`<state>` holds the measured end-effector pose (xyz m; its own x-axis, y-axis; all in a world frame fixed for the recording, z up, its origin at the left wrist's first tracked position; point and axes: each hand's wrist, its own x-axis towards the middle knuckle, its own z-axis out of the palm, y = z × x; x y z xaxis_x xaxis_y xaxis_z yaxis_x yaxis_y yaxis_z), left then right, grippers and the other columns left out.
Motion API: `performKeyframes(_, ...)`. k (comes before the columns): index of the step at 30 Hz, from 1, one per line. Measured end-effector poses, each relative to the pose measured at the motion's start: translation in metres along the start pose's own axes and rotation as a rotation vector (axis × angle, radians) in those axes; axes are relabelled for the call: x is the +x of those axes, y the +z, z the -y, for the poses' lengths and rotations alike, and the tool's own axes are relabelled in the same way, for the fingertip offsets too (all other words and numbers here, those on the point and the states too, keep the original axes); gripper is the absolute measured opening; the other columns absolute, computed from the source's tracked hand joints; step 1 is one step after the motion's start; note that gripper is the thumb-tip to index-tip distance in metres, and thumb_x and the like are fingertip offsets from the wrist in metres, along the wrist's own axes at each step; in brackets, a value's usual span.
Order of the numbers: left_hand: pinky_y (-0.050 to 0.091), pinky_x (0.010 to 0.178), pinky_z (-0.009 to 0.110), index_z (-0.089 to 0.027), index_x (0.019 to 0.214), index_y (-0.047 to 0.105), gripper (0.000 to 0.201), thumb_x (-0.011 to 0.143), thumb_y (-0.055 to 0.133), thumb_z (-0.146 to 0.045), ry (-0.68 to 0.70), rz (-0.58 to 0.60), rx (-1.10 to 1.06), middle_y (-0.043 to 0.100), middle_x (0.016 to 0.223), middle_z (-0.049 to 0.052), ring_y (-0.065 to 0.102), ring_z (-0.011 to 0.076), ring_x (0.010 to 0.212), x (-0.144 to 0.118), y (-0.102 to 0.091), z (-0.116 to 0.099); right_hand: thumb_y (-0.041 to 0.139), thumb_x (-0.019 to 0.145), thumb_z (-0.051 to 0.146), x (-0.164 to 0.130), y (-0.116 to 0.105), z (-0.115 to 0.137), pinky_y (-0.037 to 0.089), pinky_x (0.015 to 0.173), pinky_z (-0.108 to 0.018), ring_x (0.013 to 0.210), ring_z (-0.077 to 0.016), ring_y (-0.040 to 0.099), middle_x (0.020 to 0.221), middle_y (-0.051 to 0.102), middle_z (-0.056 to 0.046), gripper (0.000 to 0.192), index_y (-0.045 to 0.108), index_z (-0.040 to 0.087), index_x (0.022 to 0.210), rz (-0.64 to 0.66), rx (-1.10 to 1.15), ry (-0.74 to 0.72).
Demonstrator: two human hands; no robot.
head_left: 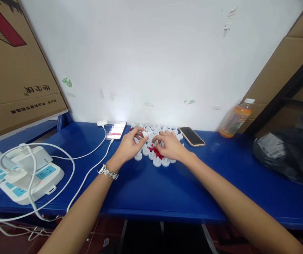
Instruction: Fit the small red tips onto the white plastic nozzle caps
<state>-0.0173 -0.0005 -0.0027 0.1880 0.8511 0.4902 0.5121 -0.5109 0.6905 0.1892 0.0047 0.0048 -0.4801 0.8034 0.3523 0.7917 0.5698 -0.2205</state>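
My left hand [133, 144] pinches a white cap with a pointed nozzle [146, 134] between thumb and fingers, above the pile. Beside it my right hand [169, 144] curls its fingers downward over a small heap of red pieces [155, 152]. Its fingertips are close together, and what they hold, if anything, is too small to make out. Around the red heap many more white nozzle caps [157, 162] lie on the blue table [146, 190], most standing with their tips up. Both hands partly hide the middle of the pile.
A lit phone [117, 130] on a charging cable lies left of the caps, a dark phone [192, 136] to the right. A power strip [45, 178] with looping white cables takes up the left. An orange drink bottle [236, 119] and a black plastic bag [280, 155] are at right.
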Motion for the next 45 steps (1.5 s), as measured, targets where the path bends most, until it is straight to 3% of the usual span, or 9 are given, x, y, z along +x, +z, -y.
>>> performKeyframes(8,0.049,0.07,0.029,-0.021,0.114,0.06,0.032,0.09,0.059,-0.043,-0.016,0.019,0.03,0.068,0.095,0.005,0.065,0.0187,0.088,0.0,0.0,-0.002,0.05,0.083,0.015,0.002,0.003,-0.004,0.033,0.085,-0.038,0.095,-0.0251,0.054,0.09,0.066,-0.007,0.027,0.075,0.024,0.09,0.024,0.042,0.006)
performKeyframes(11,0.049,0.071,0.03,-0.022,0.115,0.06,0.032,0.09,0.058,-0.042,-0.006,0.028,0.047,0.069,0.097,0.005,0.065,0.0193,0.089,-0.001,-0.002,-0.002,0.049,0.086,0.018,0.001,-0.001,-0.004,0.036,0.084,-0.035,0.088,-0.0218,0.057,0.084,0.067,-0.004,0.024,0.073,0.022,0.088,-0.061,0.188,0.073)
performKeyframes(15,0.05,0.077,0.032,-0.023,0.115,0.061,0.033,0.088,0.062,-0.042,0.033,0.091,0.068,0.07,0.103,0.006,0.065,0.021,0.096,-0.002,-0.004,0.001,0.049,0.094,0.039,0.004,-0.004,0.0,0.041,0.069,-0.029,0.07,-0.016,0.056,0.077,0.066,-0.001,0.027,0.067,0.019,0.097,-0.156,0.465,0.152)
performKeyframes(18,0.051,0.079,0.033,-0.023,0.111,0.062,0.031,0.087,0.064,-0.042,0.036,0.123,0.063,0.07,0.107,0.006,0.065,0.0214,0.096,-0.003,-0.005,0.004,0.05,0.094,0.043,0.01,-0.003,0.005,0.04,0.065,-0.027,0.065,-0.0142,0.055,0.07,0.065,0.001,0.031,0.065,0.019,0.081,-0.132,0.519,0.107)
performKeyframes(21,0.051,0.081,0.033,-0.023,0.111,0.063,0.031,0.087,0.065,-0.042,0.027,0.103,0.065,0.07,0.107,0.006,0.065,0.0213,0.096,-0.002,-0.007,0.008,0.055,0.091,0.037,0.02,-0.002,0.013,0.041,0.065,-0.027,0.067,-0.014,0.057,0.071,0.066,0.0,0.028,0.064,0.018,0.073,-0.131,0.522,0.082)
performKeyframes(27,0.052,0.086,0.037,-0.021,0.117,0.062,0.035,0.088,0.063,-0.041,-0.022,-0.023,0.165,0.068,0.113,0.008,0.063,0.0223,0.097,0.002,-0.018,0.017,0.061,0.085,0.027,0.058,0.001,0.025,0.046,0.068,-0.026,0.07,-0.0148,0.064,0.077,0.072,-0.003,0.013,0.068,0.016,0.087,-0.124,0.621,0.065)
performKeyframes(33,0.044,0.11,0.043,-0.015,0.137,0.049,0.044,0.094,0.037,-0.012,0.0,-0.174,0.222,0.06,0.135,0.014,0.058,0.0225,0.123,0.007,-0.022,0.042,0.061,0.083,0.017,0.117,0.029,0.018,0.048,0.07,-0.024,0.072,-0.0149,0.067,0.078,0.075,-0.006,0.013,0.073,0.013,0.087,-0.086,0.486,0.078)
performKeyframes(39,0.039,0.115,0.046,-0.009,0.142,0.044,0.061,0.082,0.039,0.002,-0.138,-0.017,0.238,0.053,0.145,0.021,0.05,0.0272,0.138,0.007,-0.011,0.055,0.063,0.082,0.02,0.145,0.053,0.016,0.045,0.072,-0.023,0.078,-0.0157,0.066,0.081,0.076,-0.003,0.015,0.078,0.016,0.084,0.162,0.198,0.0)
performKeyframes(45,0.042,0.113,0.046,-0.007,0.146,0.036,0.062,0.084,0.04,-0.001,-0.186,0.125,0.185,0.056,0.142,0.024,0.053,0.0283,0.135,0.007,-0.005,0.061,0.053,0.089,0.029,0.151,0.042,-0.004,0.044,0.083,-0.029,0.091,-0.0201,0.065,0.098,0.076,-0.006,0.028,0.076,0.021,0.103,0.087,0.047,0.081)
